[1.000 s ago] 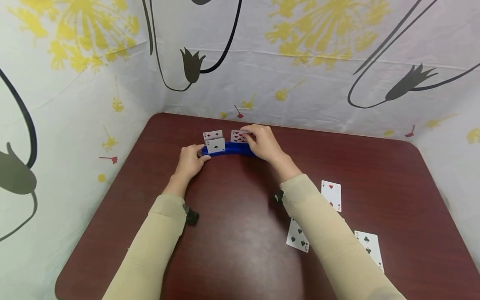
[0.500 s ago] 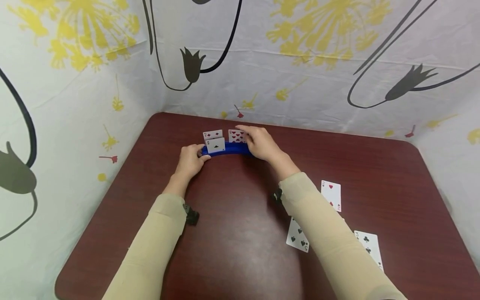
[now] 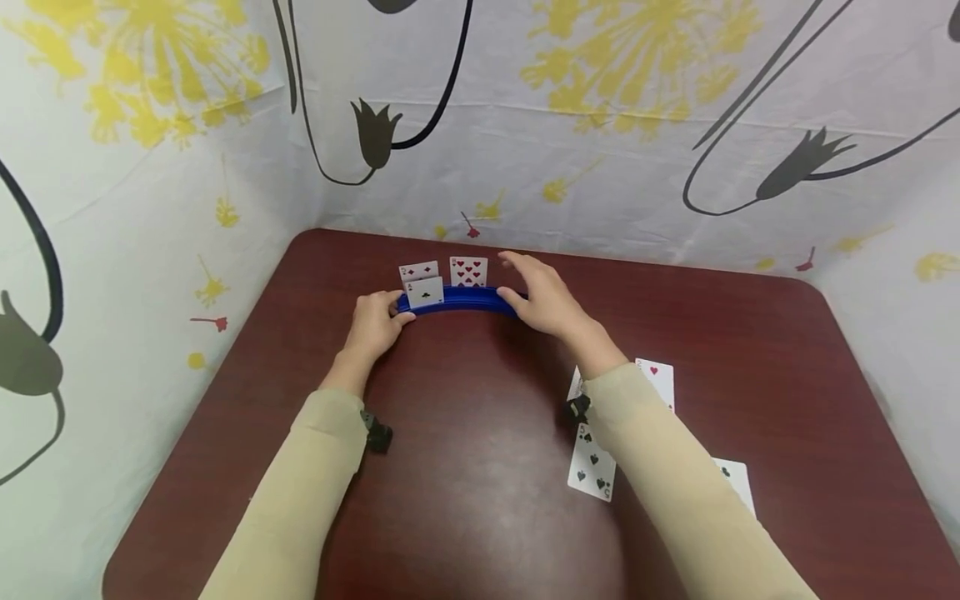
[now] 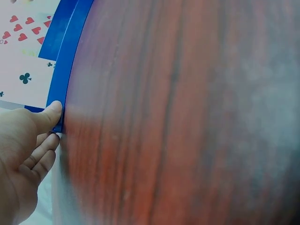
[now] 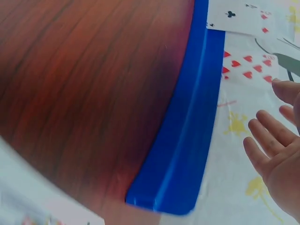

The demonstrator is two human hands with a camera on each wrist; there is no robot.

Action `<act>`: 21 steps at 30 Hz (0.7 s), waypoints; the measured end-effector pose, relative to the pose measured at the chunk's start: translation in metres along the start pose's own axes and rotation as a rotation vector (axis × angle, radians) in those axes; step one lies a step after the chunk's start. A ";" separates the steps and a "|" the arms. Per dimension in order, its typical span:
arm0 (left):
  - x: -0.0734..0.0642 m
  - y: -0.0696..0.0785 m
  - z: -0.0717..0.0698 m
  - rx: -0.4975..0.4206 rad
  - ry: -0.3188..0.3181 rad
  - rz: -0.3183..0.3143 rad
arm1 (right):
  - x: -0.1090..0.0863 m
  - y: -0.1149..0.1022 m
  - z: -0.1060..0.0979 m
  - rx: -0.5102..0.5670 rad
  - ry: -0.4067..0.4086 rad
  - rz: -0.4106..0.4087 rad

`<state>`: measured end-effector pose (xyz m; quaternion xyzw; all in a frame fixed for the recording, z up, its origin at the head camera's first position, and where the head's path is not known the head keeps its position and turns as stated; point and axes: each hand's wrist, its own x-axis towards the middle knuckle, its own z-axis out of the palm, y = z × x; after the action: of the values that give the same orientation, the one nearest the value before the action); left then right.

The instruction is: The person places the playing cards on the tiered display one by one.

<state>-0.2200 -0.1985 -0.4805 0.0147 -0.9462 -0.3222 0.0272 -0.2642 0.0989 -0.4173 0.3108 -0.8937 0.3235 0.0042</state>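
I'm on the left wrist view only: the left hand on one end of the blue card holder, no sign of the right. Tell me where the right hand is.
Observer: The right hand is by the other end of the blue card holder, holding no card.
Operator: Check behind the ace of clubs. I see nothing there.
Observer: The head view shows a card with red diamonds standing behind it, its lower part covered.
Operator: Now find me a loose card on the table.
Observer: The five of spades lies face up there, next to the right sleeve.
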 end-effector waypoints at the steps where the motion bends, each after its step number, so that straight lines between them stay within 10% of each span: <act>1: 0.000 0.000 0.000 0.001 -0.001 0.001 | -0.003 0.001 -0.003 -0.002 0.004 -0.006; 21: -0.001 0.002 -0.001 0.007 -0.016 -0.002 | -0.058 0.017 -0.047 -0.002 0.125 0.032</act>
<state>-0.2188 -0.1974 -0.4782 0.0130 -0.9474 -0.3192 0.0195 -0.2366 0.1688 -0.4019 0.2757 -0.8969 0.3415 0.0549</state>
